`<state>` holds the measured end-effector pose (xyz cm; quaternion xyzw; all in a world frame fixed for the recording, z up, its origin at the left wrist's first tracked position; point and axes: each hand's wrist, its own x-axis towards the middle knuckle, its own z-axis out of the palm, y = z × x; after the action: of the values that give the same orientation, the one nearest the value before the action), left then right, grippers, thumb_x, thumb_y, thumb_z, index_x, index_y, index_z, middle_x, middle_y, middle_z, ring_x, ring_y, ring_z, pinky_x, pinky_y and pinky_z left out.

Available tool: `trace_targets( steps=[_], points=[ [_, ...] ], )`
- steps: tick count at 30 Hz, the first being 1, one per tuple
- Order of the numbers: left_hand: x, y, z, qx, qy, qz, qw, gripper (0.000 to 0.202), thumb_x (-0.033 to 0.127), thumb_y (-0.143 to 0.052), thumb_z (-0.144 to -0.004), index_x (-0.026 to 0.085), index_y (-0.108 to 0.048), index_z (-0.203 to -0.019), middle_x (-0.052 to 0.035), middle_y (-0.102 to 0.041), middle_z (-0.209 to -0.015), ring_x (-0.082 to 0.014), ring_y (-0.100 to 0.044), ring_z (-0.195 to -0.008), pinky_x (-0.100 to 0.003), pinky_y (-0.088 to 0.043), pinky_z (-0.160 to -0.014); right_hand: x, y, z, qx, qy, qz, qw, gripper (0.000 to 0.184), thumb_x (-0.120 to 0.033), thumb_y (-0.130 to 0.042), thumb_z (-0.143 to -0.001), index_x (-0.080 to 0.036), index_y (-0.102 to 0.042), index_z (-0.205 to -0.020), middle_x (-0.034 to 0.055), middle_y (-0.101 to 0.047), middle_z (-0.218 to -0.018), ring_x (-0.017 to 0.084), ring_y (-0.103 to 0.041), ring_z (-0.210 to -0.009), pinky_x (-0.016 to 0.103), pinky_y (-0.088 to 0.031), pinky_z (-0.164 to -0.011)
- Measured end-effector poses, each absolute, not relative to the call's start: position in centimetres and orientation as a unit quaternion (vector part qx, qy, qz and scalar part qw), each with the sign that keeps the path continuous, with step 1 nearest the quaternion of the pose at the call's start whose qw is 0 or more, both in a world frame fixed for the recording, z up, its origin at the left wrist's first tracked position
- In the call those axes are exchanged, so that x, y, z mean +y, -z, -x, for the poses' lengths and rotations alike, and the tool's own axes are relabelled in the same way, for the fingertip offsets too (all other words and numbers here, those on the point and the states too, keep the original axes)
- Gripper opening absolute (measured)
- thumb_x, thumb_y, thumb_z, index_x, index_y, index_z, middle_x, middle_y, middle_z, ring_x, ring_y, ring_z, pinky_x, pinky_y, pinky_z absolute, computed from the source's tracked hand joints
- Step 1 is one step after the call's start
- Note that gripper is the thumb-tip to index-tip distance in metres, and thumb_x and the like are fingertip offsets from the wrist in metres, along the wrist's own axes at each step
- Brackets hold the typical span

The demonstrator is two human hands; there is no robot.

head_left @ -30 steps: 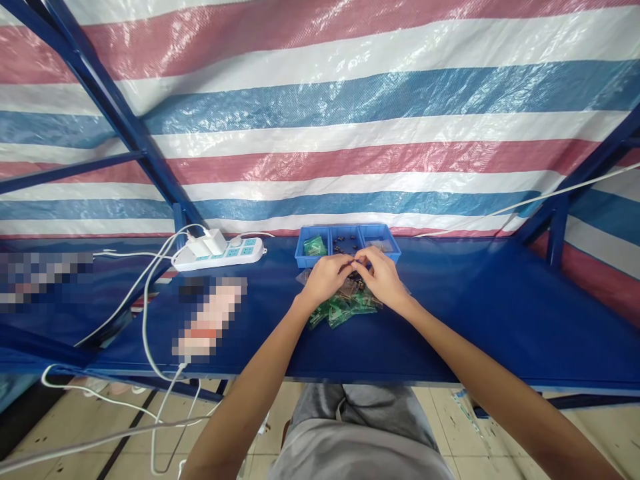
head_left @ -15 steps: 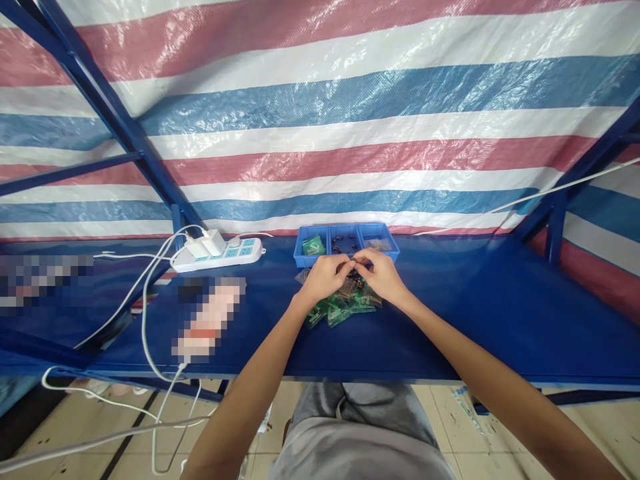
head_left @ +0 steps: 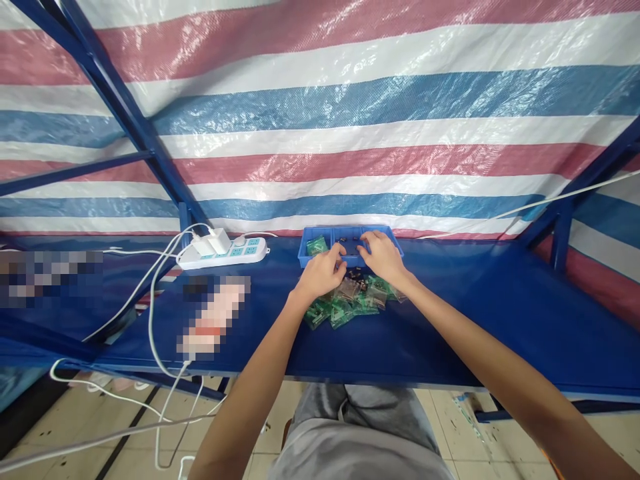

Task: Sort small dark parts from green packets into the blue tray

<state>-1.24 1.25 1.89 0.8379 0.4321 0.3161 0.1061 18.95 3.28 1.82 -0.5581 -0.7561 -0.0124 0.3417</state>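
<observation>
My left hand point(head_left: 323, 272) hovers at the front edge of the blue divided tray point(head_left: 350, 262), fingers bent and thumb apart, with nothing visible between them. Over the tray's middle and right compartments, my right hand point(head_left: 384, 258) reaches in with fingers spread and curved; it hides most of the right one. Small dark pieces point(head_left: 343, 239) lie in the middle compartment. A green packet point(head_left: 316, 247) fills part of the left compartment. Below both hands is a pile of small plastic packets point(head_left: 345, 308), green and brownish, with a few tiny dark pieces point(head_left: 356, 273) at its far side.
A white power strip point(head_left: 225, 255) with plugged-in chargers and looping white cables point(head_left: 153, 320) sits left on the blue table point(head_left: 480, 300). Nearer lies a blurred-out pale object point(head_left: 215, 317). Blue metal posts point(head_left: 125, 127) and a striped tarp point(head_left: 350, 160) stand behind.
My hands were together above the packets, fingertips meeting. Now they have parted; the right has moved forward over the tray, and the left has shifted slightly forward, its thumb away from the fingers.
</observation>
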Motion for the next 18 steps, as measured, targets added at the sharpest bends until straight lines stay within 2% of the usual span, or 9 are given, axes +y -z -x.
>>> trace_targets(
  steps=[5,11,15,18],
  points=[
    [1.8,-1.8,1.8,0.425,-0.301,-0.841,0.147,0.014,0.026,-0.053,-0.091,0.022,-0.062,-0.101,-0.0006,-0.069,-0.081,-0.0172,-0.063,-0.068,-0.028,-0.044,-0.064,0.3,-0.9,-18.7,-0.75,0.053,0.569,0.333,0.015,-0.022,-0.051,-0.096,-0.021,-0.06,-0.108,0.013,-0.063,-0.103,0.029,-0.058,-0.097,0.032,-0.038,-0.06],
    [1.6,-1.6,2.1,0.409,-0.226,-0.848,0.249,0.023,0.041,-0.063,-0.087,0.021,-0.068,-0.097,0.0003,-0.069,-0.074,-0.0171,-0.063,-0.065,-0.027,-0.043,-0.059,-2.3,0.5,-17.8,-0.792,-0.024,0.553,0.259,0.009,-0.023,-0.054,-0.095,-0.023,-0.062,-0.092,0.0085,-0.063,-0.091,0.025,-0.057,-0.089,0.03,-0.034,-0.057],
    [1.6,-1.5,2.2,0.401,-0.213,-0.851,0.266,0.023,0.039,-0.068,-0.082,0.02,-0.069,-0.096,0.0008,-0.068,-0.073,-0.0161,-0.063,-0.066,-0.026,-0.043,-0.059,-1.9,0.7,-17.6,-0.803,-0.031,0.546,0.237,0.012,-0.024,-0.053,-0.097,-0.023,-0.062,-0.089,0.0084,-0.064,-0.091,0.025,-0.057,-0.09,0.03,-0.033,-0.057],
    [1.7,-1.4,2.1,0.39,-0.216,-0.85,0.282,0.018,0.033,-0.067,-0.082,0.021,-0.07,-0.096,0.001,-0.07,-0.077,-0.0155,-0.064,-0.068,-0.025,-0.044,-0.061,-1.7,0.9,-17.7,-0.81,-0.026,0.534,0.24,0.014,-0.023,-0.052,-0.098,-0.022,-0.063,-0.089,0.009,-0.064,-0.09,0.025,-0.056,-0.09,0.03,-0.037,-0.059]
  ],
)
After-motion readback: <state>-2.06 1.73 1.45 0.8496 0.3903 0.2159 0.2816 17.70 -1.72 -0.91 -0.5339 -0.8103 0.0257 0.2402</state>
